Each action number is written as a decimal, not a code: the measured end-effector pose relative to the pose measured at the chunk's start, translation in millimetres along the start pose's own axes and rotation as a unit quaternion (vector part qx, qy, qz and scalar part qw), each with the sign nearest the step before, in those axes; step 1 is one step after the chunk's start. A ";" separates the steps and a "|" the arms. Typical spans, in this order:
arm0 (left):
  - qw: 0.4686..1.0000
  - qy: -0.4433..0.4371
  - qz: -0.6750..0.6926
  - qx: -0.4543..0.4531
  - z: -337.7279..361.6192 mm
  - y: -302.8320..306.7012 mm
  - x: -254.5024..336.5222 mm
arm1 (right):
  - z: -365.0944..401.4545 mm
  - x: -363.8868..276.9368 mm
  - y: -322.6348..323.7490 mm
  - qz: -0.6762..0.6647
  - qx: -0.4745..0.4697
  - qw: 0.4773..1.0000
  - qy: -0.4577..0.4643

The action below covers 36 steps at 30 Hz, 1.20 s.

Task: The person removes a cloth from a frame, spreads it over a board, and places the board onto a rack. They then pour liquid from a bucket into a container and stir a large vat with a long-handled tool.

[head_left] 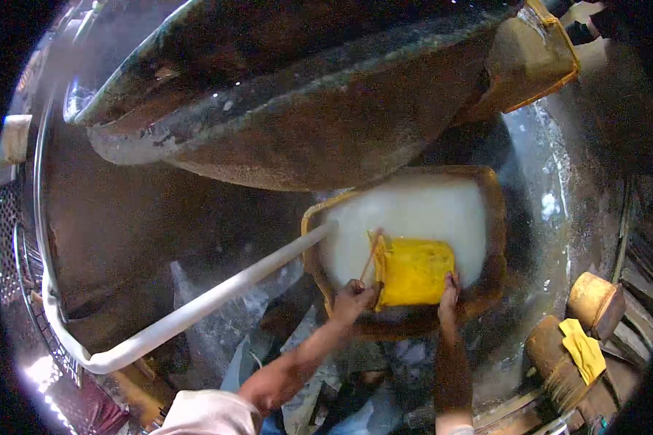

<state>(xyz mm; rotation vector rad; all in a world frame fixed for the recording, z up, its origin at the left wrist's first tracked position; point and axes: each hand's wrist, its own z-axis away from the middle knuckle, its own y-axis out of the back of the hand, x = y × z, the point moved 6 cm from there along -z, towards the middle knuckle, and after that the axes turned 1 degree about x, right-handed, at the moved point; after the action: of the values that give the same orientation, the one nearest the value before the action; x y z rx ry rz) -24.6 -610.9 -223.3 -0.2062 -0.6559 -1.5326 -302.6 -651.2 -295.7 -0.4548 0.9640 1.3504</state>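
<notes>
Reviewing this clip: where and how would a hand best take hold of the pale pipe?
Probably midway along the pipe's straight stretch, between its bend and the tub. Come from above, fingers wrapping across its length: it is round, slants up to the tub's rim and looks unobstructed from above there. The bend seems a poorer grip, as the pipe changes direction.

The tub (496,239) holds liquid (428,199), and a hose (218,293) enters from its left. To its right, a cloth (582,351) lies on a container (548,357).
</notes>
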 end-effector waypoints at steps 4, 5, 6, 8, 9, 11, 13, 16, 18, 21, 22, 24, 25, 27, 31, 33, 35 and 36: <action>0.992 -0.102 0.036 -0.072 26.5 -22.1 28.4 | -15.6 43.1 -13.1 -0.076 -0.039 0.992 -0.092; 0.989 -0.116 0.006 -0.087 39.6 -26.4 42.3 | -14.0 46.4 -14.7 -0.090 -0.047 0.989 -0.104; 0.989 -0.118 0.007 -0.086 54.5 -29.2 50.6 | -14.1 51.3 -18.9 -0.102 -0.059 0.986 -0.120; 0.955 -0.228 -0.153 -0.111 85.5 -35.3 84.4 | -7.7 57.0 -30.4 -0.135 -0.082 0.977 -0.146; 0.954 -0.235 -0.155 -0.104 98.1 -32.7 100.1 | -2.0 58.9 -36.6 -0.150 -0.096 0.972 -0.156; 0.928 -0.197 -0.275 -0.153 130.3 -35.0 122.0 | 20.3 60.3 -39.6 -0.179 -0.111 0.961 -0.179; 0.922 -0.199 -0.290 -0.160 154.1 -34.6 134.7 | 49.2 51.5 -39.9 -0.225 -0.119 0.946 -0.202; 0.904 -0.199 -0.342 -0.161 203.0 -17.9 183.1 | 113.9 16.1 -27.8 -0.304 -0.114 0.917 -0.233; 0.908 -0.258 -0.297 -0.142 252.0 1.1 230.3 | 159.1 -19.5 -16.5 -0.365 -0.100 0.893 -0.244; 0.902 -0.310 -0.244 -0.176 323.3 25.6 284.0 | 217.4 -84.0 -12.0 -0.432 -0.089 0.864 -0.242; 0.893 -0.355 -0.214 -0.178 347.4 34.9 304.2 | 236.6 -112.1 -9.2 -0.449 -0.087 0.858 -0.234; 0.883 -0.379 -0.202 -0.190 388.1 60.7 342.4 | 274.1 -176.3 3.3 -0.470 -0.080 0.854 -0.210; 0.879 -0.410 -0.164 -0.181 404.6 73.6 363.9 | 289.8 -204.7 7.0 -0.474 -0.075 0.855 -0.197; 0.868 -0.449 -0.112 -0.179 436.8 106.8 406.1 | 318.5 -267.2 21.6 -0.463 -0.051 0.869 -0.170; 0.820 -0.542 -0.027 -0.180 465.0 145.0 470.5 | 346.4 -370.8 79.8 -0.409 -0.137 0.902 0.006; 0.807 -0.569 0.023 -0.153 472.1 170.3 495.4 | 382.1 -467.0 92.9 -0.258 0.082 0.963 -0.020; 0.771 -0.622 0.125 -0.056 471.4 187.6 512.1 | 419.9 -569.8 77.1 -0.215 0.105 0.969 0.058; 0.768 -0.623 0.138 -0.057 474.7 202.6 521.0 | 428.0 -604.5 78.1 -0.180 0.122 0.968 0.124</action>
<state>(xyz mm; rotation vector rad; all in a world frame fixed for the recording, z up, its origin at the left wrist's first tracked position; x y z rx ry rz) -3.3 -798.2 485.4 -1.4318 -1.4737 -0.9745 -199.8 -672.8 441.7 -0.5869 1.1731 0.8474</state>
